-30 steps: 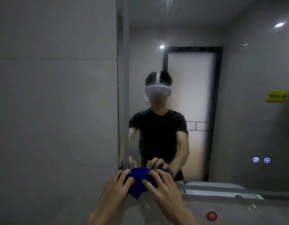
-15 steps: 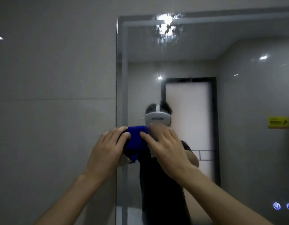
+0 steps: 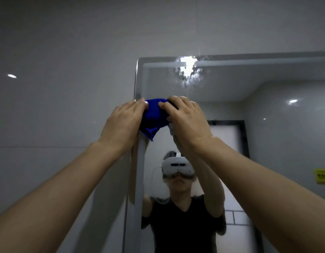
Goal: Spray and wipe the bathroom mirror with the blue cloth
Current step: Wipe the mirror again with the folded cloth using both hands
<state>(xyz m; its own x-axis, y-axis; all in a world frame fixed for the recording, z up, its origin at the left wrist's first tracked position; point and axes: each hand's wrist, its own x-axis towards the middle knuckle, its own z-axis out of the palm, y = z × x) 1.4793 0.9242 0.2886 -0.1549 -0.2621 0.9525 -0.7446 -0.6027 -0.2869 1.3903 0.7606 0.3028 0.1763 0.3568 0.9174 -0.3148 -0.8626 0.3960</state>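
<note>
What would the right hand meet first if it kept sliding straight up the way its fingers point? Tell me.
The right hand, pressing the blue cloth on the mirror, would probably first cross the wet glare patch, then the mirror's top edge. Depth is unclear.

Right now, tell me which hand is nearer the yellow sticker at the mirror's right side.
Right. The right hand presses the blue cloth on the glass, on the yellow sticker's side; the left hand sits at the mirror's left edge, farther away.
</note>
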